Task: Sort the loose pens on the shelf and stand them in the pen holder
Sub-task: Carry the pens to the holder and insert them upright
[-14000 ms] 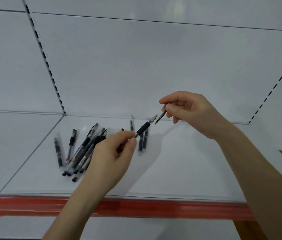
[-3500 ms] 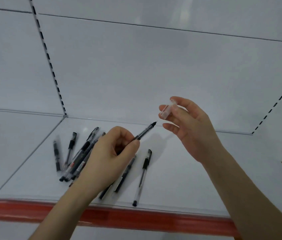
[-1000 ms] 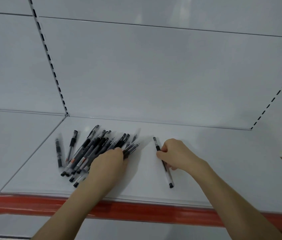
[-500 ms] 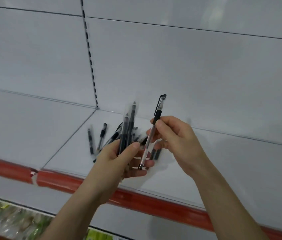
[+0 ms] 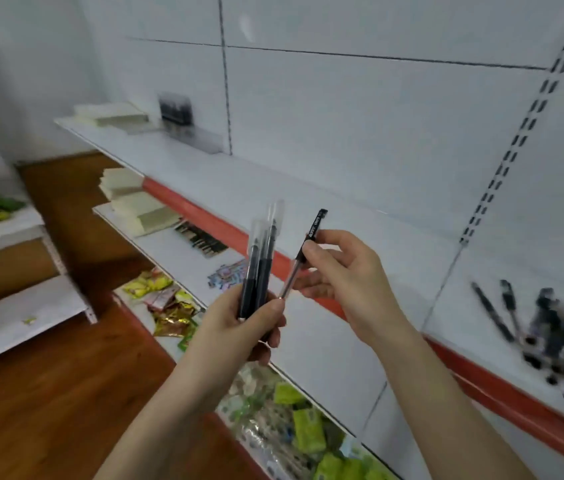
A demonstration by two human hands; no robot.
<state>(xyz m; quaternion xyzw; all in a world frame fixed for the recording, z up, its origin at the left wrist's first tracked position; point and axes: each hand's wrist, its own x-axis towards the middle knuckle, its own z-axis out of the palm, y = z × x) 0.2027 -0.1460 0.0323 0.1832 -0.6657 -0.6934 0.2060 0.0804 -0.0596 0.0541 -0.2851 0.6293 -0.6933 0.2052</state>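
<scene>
Three pens at least, dark-barrelled with clear caps, make up the bundle (image 5: 260, 268) in your left hand (image 5: 239, 327). It stands nearly upright, caps uppermost, with your fingers curled round the lower barrels and the thumb laid across the front; overlap hides the exact count. One single pen (image 5: 303, 254), clear barrel and black cap, is pinched between the thumb and fingertips of your right hand (image 5: 346, 275). It tilts, cap up and to the right, tip down close to your left thumb, though contact cannot be told. Both hands are raised in front of the shelf (image 5: 412, 258), forearms reaching up from the lower edge of view, the right hand's other fingers loosely curled. Several loose pens (image 5: 550, 327), too blurred to count, lie on the shelf at your far right: two apart on the left of the group, the rest heaped together near the red edge strip (image 5: 211, 223). One dark container (image 5: 175, 109) sits far to the left along the shelving, against the back panel, too blurred to say whether it is the pen holder. Two stacks of cream pads (image 5: 142, 211) and one row of dark items (image 5: 201, 237) occupy the lower shelf. Coloured snack packets (image 5: 166, 299) lie lower still, above the wooden floor (image 5: 48, 393).
</scene>
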